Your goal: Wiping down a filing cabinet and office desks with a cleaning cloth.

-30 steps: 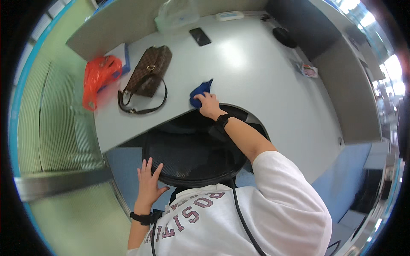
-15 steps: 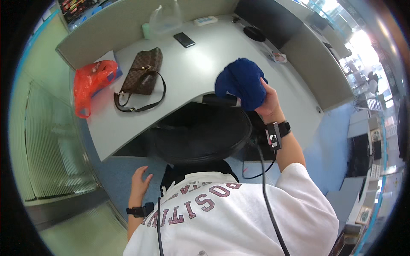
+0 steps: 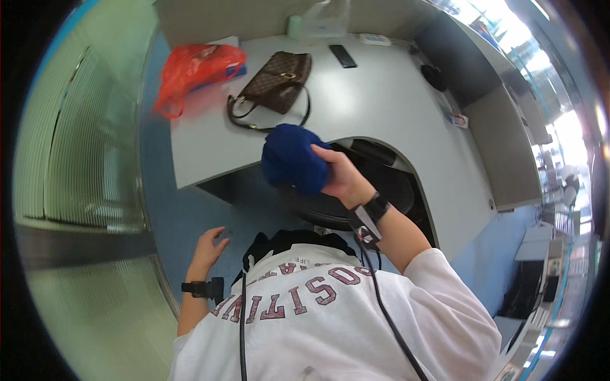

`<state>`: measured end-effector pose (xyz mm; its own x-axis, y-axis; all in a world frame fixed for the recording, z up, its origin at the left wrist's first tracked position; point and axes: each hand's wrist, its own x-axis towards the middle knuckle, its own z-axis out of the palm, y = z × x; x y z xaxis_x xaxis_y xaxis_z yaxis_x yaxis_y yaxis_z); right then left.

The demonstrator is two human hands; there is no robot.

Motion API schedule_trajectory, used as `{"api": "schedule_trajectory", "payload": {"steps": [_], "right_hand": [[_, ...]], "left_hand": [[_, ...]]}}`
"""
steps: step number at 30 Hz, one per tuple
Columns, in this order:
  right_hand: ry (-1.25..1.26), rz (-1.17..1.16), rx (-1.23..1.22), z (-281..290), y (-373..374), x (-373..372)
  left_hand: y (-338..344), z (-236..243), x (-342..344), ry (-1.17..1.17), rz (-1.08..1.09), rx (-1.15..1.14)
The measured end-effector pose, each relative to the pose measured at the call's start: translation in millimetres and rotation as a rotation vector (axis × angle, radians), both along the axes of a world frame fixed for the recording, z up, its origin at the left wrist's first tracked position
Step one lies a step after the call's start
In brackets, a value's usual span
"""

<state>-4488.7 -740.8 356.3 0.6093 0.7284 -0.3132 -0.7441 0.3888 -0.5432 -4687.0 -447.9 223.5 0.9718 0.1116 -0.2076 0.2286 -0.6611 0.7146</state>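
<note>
My right hand (image 3: 343, 174) is closed around the side of a dark blue fabric cap (image 3: 295, 159), with the thumb on top. The cap is held in the air over the front edge of the grey desk (image 3: 375, 95), just short of a brown checked handbag (image 3: 278, 81) and its looped strap. Low on the left, beside my body, my left hand (image 3: 208, 247) hangs with its fingers apart and nothing in it. Each wrist wears a black strap with a small device.
A red plastic bag (image 3: 197, 70) lies at the desk's left end. Farther back are a black phone (image 3: 343, 56), a green cup (image 3: 294, 26) and a clear plastic bag (image 3: 327, 19). A black chair (image 3: 378, 190) is tucked under the desk's curved edge. Grey partitions (image 3: 222, 22) border the desk.
The view has turned, so the desk and its items sit farther right. My right hand has carried the cap left, toward the handbag's strap. My left hand stays low and open.
</note>
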Motion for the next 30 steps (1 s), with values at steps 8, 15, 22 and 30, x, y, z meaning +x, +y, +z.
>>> {"api": "schedule_trajectory", "payload": {"steps": [8, 15, 22, 30], "right_hand": [[-0.045, 0.404, -0.038, -40, 132, 31], [-0.948, 0.218, -0.938, -131, 192, 85], [-1.546, 0.415, -1.341, -136, 252, 26], [-1.590, 0.145, -1.373, -155, 340, 126]], "left_hand": [[58, -29, -135, 0.074, 0.456, -0.032], [64, -37, -230, 0.250, 0.773, -0.046], [104, -59, -242, 0.375, 0.811, -0.101], [185, -8, -137, 0.364, 0.725, 0.101]]}}
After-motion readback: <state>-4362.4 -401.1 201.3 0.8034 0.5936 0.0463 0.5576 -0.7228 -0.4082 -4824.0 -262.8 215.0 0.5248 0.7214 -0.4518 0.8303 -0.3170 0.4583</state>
